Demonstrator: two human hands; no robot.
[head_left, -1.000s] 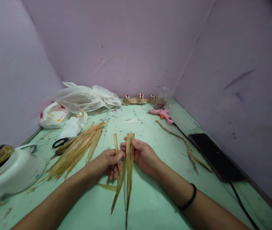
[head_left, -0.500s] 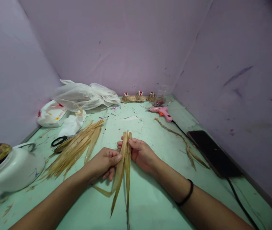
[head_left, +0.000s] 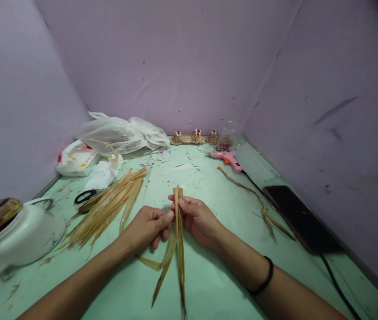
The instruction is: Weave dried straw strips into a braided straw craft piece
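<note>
Several long dried leaf strips hang between my two hands over the pale green table, their cut ends pointing up and their tips trailing toward me. My right hand pinches them near the top between thumb and fingers. From the left side, my left hand grips a strip at its edge with thumb and forefinger, just below the right fingertips. One strip bends off to the left under my left hand. A larger bundle of dried strips lies to the left.
Black-handled scissors, a white container and a plastic bag are on the left. Small beaded woven pieces stand at the back. On the right lie a pink glue gun, a twisted strand and a black phone.
The held strips have come closer together at the top, beneath my right thumb. My left hand has shifted slightly toward my right hand. The whole view has moved a little.
</note>
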